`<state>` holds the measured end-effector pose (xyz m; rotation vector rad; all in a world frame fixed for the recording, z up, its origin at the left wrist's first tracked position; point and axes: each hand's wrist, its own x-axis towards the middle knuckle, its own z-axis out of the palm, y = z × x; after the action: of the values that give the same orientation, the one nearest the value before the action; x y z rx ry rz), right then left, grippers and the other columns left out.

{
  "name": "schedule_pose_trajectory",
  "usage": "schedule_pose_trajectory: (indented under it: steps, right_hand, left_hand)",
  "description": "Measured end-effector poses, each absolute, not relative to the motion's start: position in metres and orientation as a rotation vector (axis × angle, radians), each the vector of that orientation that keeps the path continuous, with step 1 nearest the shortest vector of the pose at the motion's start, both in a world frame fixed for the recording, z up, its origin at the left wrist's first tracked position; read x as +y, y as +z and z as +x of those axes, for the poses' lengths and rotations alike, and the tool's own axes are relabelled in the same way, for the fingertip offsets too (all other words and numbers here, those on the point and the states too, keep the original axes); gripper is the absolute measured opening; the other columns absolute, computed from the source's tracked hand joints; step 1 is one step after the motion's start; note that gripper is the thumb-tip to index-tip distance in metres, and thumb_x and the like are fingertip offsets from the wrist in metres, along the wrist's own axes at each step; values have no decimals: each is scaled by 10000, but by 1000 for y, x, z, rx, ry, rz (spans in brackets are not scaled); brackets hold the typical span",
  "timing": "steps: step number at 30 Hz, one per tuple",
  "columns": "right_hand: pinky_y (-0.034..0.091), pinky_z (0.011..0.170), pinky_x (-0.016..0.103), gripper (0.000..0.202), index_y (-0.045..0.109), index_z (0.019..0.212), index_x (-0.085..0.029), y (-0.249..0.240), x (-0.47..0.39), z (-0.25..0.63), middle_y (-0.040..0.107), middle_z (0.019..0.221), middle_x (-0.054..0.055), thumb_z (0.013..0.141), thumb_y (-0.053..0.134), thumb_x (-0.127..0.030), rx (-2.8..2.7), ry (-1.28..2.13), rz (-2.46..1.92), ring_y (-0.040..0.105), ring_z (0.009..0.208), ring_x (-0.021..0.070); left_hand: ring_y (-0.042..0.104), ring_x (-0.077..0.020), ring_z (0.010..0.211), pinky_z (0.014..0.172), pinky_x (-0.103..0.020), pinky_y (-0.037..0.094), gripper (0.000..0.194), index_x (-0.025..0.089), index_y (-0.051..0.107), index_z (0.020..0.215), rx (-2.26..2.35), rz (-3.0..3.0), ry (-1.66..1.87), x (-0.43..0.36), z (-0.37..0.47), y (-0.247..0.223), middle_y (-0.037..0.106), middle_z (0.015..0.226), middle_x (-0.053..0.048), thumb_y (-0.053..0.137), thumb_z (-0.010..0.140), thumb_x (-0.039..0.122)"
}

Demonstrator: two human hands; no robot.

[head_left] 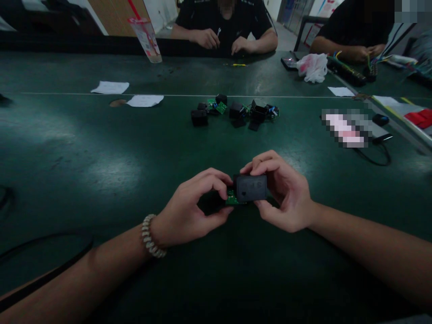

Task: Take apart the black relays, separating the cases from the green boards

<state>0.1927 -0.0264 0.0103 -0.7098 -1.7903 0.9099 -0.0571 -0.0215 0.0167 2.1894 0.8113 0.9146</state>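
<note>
Just above the dark green table [162, 148], a small black rectangular cover [251, 188] is pinched between the thumb and fingers of my right hand [286, 193]. A green circuit board [231, 198] shows at the cover's left end, partly beneath it. My left hand [199, 202], with a beaded bracelet [150, 236] on the wrist, closes its thumb and fingers on the board's left end and the dark part around it. Whether board and cover are joined cannot be seen.
Beyond my hands lie several black housings [200, 117] and green boards [221, 107]. White papers [145, 100], a plastic cup [148, 42], a plastic bag [313, 67] and a cable [374, 161] are farther out. Two people sit across the table.
</note>
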Motion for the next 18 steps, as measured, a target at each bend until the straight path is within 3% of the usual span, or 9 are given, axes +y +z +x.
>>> schedule_pose_trajectory:
  steps: [3,9,14,18]
  right_hand:
    - [629,910,481,408,623,1167,-313,8,-22,194,652,1149,93,802,776,-211,-1737,920,-769,686,1074,297]
    - [548,615,317,363,606,1055,-250,-7,25,193,650,934,11,824,840,-406,-1457,954,-1076,629,704,156]
    - [560,597,307,376,608,1081,-227,-18,70,196,623,1157,70,793,819,-343,-1414,661,-1244,622,707,138]
    - [626,817,421,330,632,1124,-233,-13,80,193,587,1257,108,822,764,-226,-1672,267,-1211,655,949,238]
  left_hand:
    - [749,-209,1042,907,-353,627,186,208,638,925,818,2182,920,-22,-57,17,730,1148,-95,771,848,104]
    - [753,-218,1050,920,-382,634,188,208,633,925,785,2163,923,-21,-55,16,740,1142,-97,777,853,110]
    - [751,-219,1048,924,-391,636,195,204,629,924,779,2172,931,-21,-56,16,745,1141,-103,778,849,104]
    - [747,-215,1051,930,-385,638,198,205,633,931,782,2177,923,-22,-56,16,745,1150,-102,782,848,103]
